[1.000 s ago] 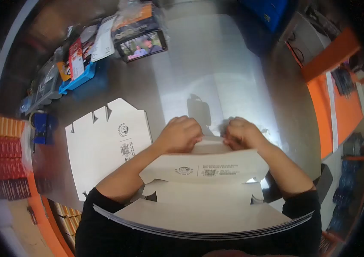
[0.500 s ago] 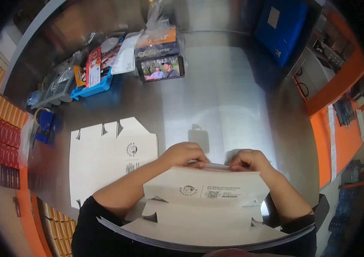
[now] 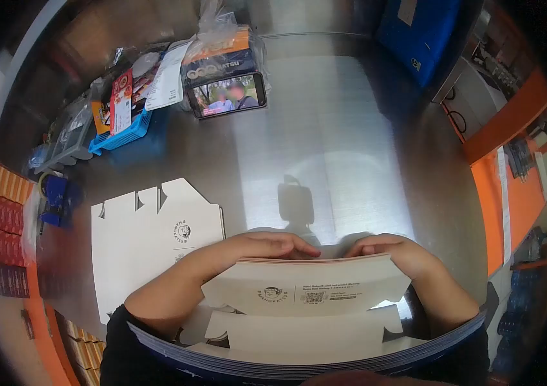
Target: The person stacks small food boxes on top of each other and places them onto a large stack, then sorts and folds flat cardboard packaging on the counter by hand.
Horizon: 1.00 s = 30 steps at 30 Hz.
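Note:
A stack of flat cardboard box blanks [image 3: 305, 331], cream with a printed logo and QR code, stands tilted between my body and my hands. Its many edges fan out along the near side. My left hand [image 3: 272, 246] lies behind the far left edge of the stack, fingers fairly straight and pointing right. Behind the far right edge, my right hand [image 3: 379, 246] curves inward with bent fingers. Both hands brace the stack; the board hides part of their grip. Left of my left forearm, a second pile of the same box blanks [image 3: 138, 244] lies flat on the metal table [image 3: 312, 128].
A phone [image 3: 229, 95] playing a video leans on a plastic-wrapped package [image 3: 222, 58] at the back. Beside it are a blue basket [image 3: 122, 134] with packets and a grey tray [image 3: 70, 145]. A blue tape dispenser [image 3: 57, 199] sits at left, a blue bag [image 3: 418, 42] at back right.
My fingers have gone from pinching at the far edge to lying straighter behind it. The stack's near edges now show thicker and more fanned. The whole view has shifted slightly.

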Each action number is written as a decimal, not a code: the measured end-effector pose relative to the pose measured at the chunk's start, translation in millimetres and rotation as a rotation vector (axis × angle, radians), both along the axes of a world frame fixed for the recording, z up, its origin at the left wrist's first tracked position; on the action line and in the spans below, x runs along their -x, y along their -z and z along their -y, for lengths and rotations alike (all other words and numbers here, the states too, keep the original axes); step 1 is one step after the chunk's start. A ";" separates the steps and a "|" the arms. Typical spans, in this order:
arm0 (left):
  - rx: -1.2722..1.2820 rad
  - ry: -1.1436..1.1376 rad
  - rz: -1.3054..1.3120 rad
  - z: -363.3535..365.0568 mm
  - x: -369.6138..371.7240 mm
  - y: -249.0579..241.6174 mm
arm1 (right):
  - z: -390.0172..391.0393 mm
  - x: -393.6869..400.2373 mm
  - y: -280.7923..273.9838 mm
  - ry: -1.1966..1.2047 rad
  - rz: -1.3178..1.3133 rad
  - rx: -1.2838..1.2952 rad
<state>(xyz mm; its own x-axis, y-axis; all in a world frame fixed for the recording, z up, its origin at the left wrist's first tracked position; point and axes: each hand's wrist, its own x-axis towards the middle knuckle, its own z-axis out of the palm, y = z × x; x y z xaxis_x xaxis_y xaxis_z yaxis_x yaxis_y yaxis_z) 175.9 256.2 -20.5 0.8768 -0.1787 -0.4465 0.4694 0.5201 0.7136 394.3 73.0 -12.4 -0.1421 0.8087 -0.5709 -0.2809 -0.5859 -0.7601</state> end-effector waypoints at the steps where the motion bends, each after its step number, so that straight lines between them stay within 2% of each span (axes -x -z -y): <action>1: 0.008 -0.016 -0.008 -0.3 -0.5 -0.9 | 0.2 0.3 0.1 0.026 -0.009 0.002; 20: -0.024 -0.077 0.023 0.9 -1.0 2.8 | 0.2 3.2 1.8 0.058 -0.016 0.024; 22: -0.026 -0.016 0.025 -1.6 -0.3 6.0 | 1.0 2.0 5.1 0.097 -0.082 -0.019; 26: -0.091 0.015 0.044 -3.1 -0.8 7.3 | 1.8 2.2 4.2 0.101 0.001 -0.006; 30: -0.058 -0.020 0.048 -1.0 1.0 0.7 | 2.4 2.0 3.0 0.088 -0.081 -0.045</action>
